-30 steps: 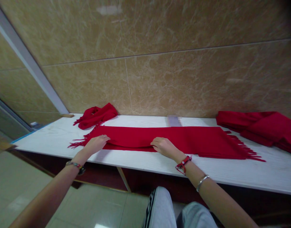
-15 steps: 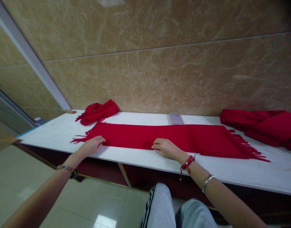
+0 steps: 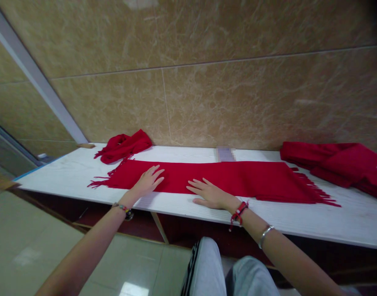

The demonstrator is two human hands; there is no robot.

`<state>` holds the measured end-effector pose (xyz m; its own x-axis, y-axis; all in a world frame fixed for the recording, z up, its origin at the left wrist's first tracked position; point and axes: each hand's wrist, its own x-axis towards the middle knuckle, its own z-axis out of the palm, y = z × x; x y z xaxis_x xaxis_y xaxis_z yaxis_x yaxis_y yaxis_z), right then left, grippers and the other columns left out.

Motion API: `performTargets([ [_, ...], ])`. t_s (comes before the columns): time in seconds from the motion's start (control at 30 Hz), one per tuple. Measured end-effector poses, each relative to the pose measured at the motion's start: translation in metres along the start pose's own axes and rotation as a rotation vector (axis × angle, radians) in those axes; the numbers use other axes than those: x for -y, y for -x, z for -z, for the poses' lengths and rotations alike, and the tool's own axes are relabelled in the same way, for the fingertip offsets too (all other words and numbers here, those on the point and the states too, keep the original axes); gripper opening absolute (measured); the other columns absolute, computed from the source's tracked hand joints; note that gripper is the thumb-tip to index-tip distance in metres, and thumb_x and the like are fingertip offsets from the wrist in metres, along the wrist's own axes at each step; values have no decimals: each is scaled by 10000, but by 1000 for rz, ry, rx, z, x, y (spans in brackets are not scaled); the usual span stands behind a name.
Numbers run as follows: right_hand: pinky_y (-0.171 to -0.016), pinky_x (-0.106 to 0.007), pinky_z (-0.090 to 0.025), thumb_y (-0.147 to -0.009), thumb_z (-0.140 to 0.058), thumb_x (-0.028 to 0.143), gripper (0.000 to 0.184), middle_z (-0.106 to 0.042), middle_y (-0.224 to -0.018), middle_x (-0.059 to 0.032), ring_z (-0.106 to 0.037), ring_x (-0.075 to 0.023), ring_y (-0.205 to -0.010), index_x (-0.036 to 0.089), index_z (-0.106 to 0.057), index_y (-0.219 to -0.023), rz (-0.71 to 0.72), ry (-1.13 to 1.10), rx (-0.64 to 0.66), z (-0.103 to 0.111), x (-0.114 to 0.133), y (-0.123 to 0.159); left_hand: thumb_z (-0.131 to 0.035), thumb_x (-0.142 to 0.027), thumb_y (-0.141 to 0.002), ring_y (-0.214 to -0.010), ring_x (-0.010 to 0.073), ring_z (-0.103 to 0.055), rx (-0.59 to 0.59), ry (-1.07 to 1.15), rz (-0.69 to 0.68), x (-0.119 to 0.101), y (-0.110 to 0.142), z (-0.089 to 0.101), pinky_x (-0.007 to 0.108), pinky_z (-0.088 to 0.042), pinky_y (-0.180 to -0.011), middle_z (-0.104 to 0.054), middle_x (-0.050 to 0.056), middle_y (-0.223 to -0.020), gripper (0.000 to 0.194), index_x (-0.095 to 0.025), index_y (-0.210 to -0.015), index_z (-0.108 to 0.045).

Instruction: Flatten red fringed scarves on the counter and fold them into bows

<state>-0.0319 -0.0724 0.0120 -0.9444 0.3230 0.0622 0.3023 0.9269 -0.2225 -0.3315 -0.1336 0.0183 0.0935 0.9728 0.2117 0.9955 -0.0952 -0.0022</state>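
Red scarf [image 3: 237, 177] flat along the white table [image 3: 299, 220], left hand [image 3: 148, 181] spread wide on it, right hand [image 3: 208, 194] also spread wide, partly over it, bunched scarf [image 3: 129, 149] toward the table's back left corner

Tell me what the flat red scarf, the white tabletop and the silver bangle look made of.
The flat red scarf: matte fabric, perhaps wool; fringed ends, no shine.
The white tabletop: probably wood or laminate, low sheen; faint grain lines.
The silver bangle: likely polished metal, given its bright highlights.

Soft light — glare on floor [image 3: 142, 263]
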Motion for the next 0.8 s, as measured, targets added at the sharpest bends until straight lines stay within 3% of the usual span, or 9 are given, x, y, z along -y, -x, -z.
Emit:
performTargets([
  [0.07,-1058,-477,-90,-872,-208,548,591,-196,-1441,-58,-132,-226,-1320,236,-216,-1374,-20,7,30,0,0,6,-267,-463,-874,-1292,232,-232,77,-16,31,-6,-5,-12,434,-233,-1017,-268,62,-1421,497,-245,-1315,-342],
  [0.17,-1064,-463,-95,-871,-187,556,601,-181,-1444,-55,-124,-219,-1322,237,-191,-1380,-46,7,36,3,-2,22,-280,-476,-864,-1304,234,-207,142,-44,69,3,-3,-22,450,-192,-1029,-248,44,-1431,521,-265,-1340,-291],
  [0.33,-1067,-423,-137,-882,-177,533,597,-205,-1438,-66,-135,-192,-1321,208,-193,-1382,-141,-13,-66,15,-20,35,-267,-468,-862,-1306,249,-196,203,-46,118,14,-6,-17,486,-195,-1017,-224,38,-1439,514,-288,-1343,-278],
  [0.47,-1045,-473,-156,-882,-194,517,607,-196,-1438,-103,-120,-237,-1322,163,-227,-1374,-316,43,-228,19,-31,2,-216,-490,-872,-1317,267,-150,139,-30,159,-16,-34,-11,544,-178,-1000,-181,54,-1451,500,-307,-1328,-305],
  [0.53,-1030,-504,-165,-880,-207,517,614,-193,-1436,-114,-122,-261,-1319,150,-229,-1372,-358,67,-243,14,-31,-21,-199,-491,-876,-1322,267,-131,97,-10,132,-36,-51,-13,532,-183,-1004,-150,58,-1458,516,-288,-1343,-277],
  [0.63,-1024,-520,-164,-877,-212,519,608,-218,-1429,-109,-149,-266,-1313,156,-255,-1362,-375,82,-188,3,-28,-42,-207,-498,-871,-1318,269,-151,128,11,125,-57,-70,-23,515,-197,-1007,-163,48,-1455,532,-279,-1353,-257],
  [0.7,-1027,-512,-162,-880,-203,514,592,-237,-1424,-99,-172,-256,-1308,168,-271,-1356,-377,93,-152,-4,-30,-42,-217,-506,-864,-1313,265,-173,158,7,147,-60,-76,-31,499,-196,-1014,-198,40,-1445,545,-270,-1353,-261],
  [0.8,-1027,-496,-172,-884,-200,505,580,-226,-1427,-93,-188,-252,-1304,179,-264,-1360,-387,125,-119,-4,-44,-19,-228,-515,-853,-1312,257,-177,157,-9,172,-56,-79,-37,476,-187,-1027,-211,30,-1441,567,-257,-1356,-260],
])
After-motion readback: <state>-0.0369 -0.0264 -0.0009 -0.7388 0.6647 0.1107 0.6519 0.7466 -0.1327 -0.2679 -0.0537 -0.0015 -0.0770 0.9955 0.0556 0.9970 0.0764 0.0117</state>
